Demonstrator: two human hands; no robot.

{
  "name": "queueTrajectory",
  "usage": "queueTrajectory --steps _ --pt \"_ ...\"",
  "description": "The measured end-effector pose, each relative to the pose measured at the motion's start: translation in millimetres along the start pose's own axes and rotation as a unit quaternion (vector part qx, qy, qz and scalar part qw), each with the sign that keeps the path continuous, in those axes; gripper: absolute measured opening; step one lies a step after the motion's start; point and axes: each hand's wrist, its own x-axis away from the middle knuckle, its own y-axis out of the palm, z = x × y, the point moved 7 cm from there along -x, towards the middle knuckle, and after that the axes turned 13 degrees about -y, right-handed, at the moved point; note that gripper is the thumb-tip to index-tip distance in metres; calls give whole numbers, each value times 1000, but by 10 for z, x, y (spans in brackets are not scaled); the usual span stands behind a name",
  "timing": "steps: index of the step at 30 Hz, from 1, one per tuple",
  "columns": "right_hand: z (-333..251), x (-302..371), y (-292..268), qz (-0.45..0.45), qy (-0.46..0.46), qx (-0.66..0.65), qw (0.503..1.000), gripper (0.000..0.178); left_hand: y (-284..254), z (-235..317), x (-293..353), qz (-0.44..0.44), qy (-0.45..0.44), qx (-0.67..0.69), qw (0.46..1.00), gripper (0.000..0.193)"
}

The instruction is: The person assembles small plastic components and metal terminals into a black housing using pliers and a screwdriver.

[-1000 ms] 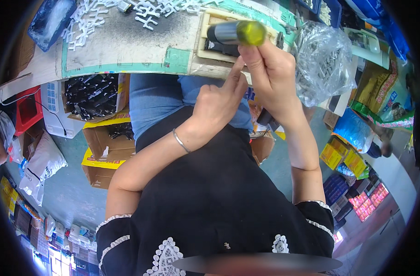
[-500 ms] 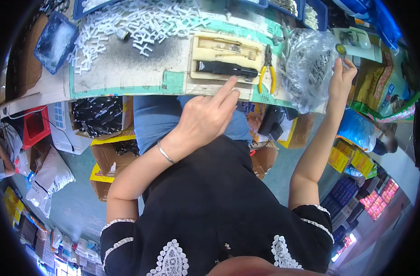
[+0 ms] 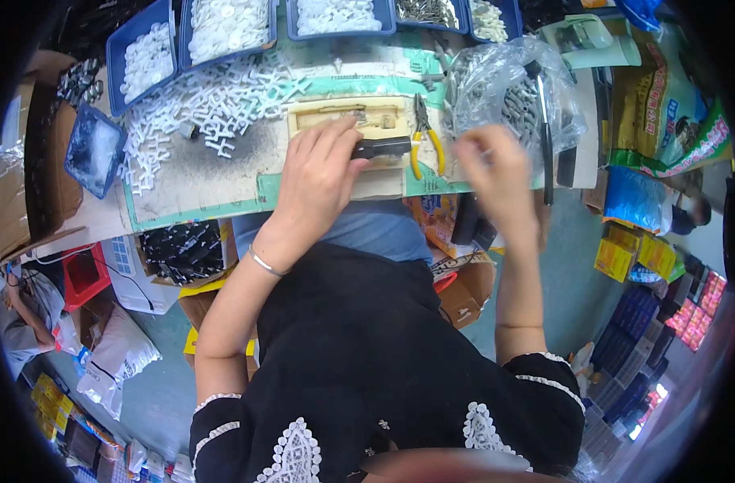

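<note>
A cream fixture tray with shaped recesses lies near the front edge of the bench, a long black plastic part in its front slot. My left hand covers the tray's left side, fingers and thumb closed round the left end of that part. My right hand is in the air in front of a clear plastic bag of small grey parts, its fingers smeared by motion. Yellow-handled pliers lie between the tray and the bag. A long black bar lies across the bag's right side.
White branched plastic pieces are heaped at the back left. Blue bins of small parts line the back edge. A small blue tub sits at the left. Below the bench is a box of black parts.
My left hand has moved left, from pointing over the black part to gripping its left end. My right hand has come left from beyond the bag. The long black bar now shows on the bag.
</note>
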Motion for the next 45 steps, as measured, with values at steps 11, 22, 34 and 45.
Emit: queueTrajectory --steps 11,22,34,45 --pt "-13 6 655 -146 22 216 965 20 -12 -61 -83 -200 -296 661 660 31" --pt "-493 31 284 -47 -43 -255 965 25 -380 -15 -138 -46 -224 513 827 28" --pt "-984 -129 218 -130 -71 -261 954 26 -676 239 -164 147 7 124 981 26" --pt "-995 -157 283 -114 -85 -198 970 24 -656 284 -155 129 18 83 988 28"
